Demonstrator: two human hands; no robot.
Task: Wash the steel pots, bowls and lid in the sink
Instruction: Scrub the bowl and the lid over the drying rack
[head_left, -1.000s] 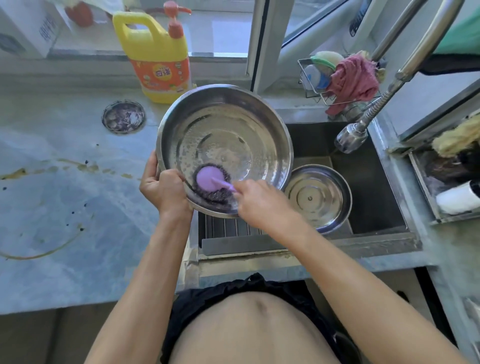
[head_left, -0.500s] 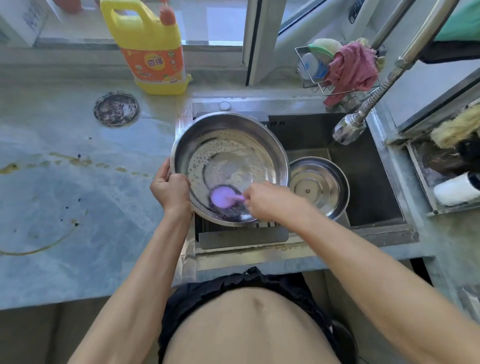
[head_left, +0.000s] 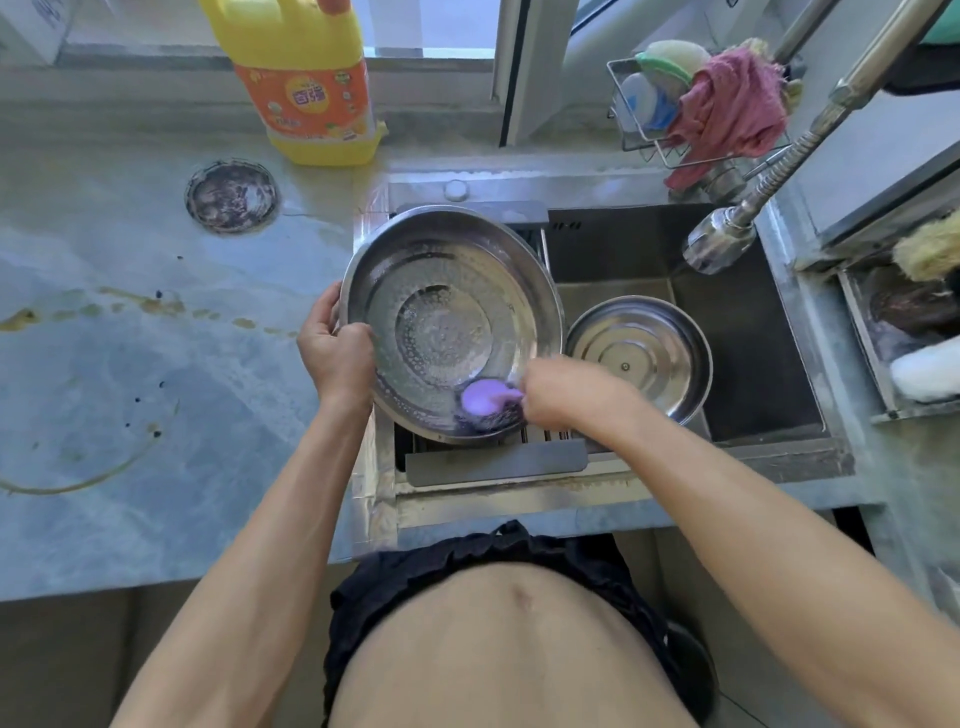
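Large round steel bowl (head_left: 451, 325), soapy inside, is tilting over the left part of the dark steel sink (head_left: 737, 364). Left hand (head_left: 335, 353) is gripping the bowl's left rim, fingers curled over the edge. Right hand (head_left: 563, 392) is pinching a purple-handled dark scrubber (head_left: 485, 402) against the bowl's near inner wall. Smaller steel lid (head_left: 639, 356) is lying in the sink, just right of the bowl. Yellow detergent bottle (head_left: 306, 83) is standing on the counter (head_left: 130, 364) behind the bowl.

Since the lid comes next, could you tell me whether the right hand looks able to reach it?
Probably yes: the lid lies uncovered in the sink beside the right hand, though that hand grips the purple scrubber.
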